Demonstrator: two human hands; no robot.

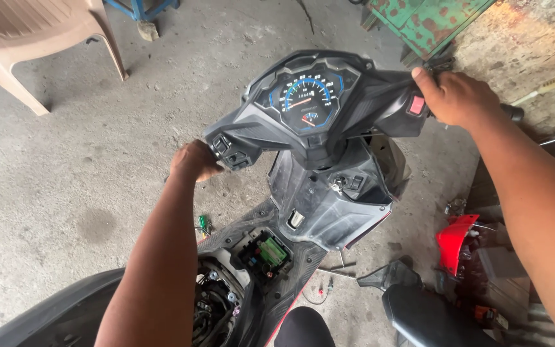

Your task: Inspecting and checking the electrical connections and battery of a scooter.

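A black scooter handlebar unit (309, 106) with a round speedometer (306, 96) fills the middle of the view. My left hand (191, 160) is closed around the left handlebar grip, which it hides. On the right handlebar grip (512, 112) my right hand (457, 96) is wrapped, beside a red switch (416, 105). Below the bars the inner front panel (329, 205) shows a key slot. The floorboard cover is off, exposing a compartment with a green part (271, 250) and wiring.
A beige plastic chair (40, 32) stands at the top left on the concrete floor. A rusty green metal stand (431, 19) is at the top right. Red body panels (454, 241), a black seat (431, 315) and loose small parts lie at the lower right.
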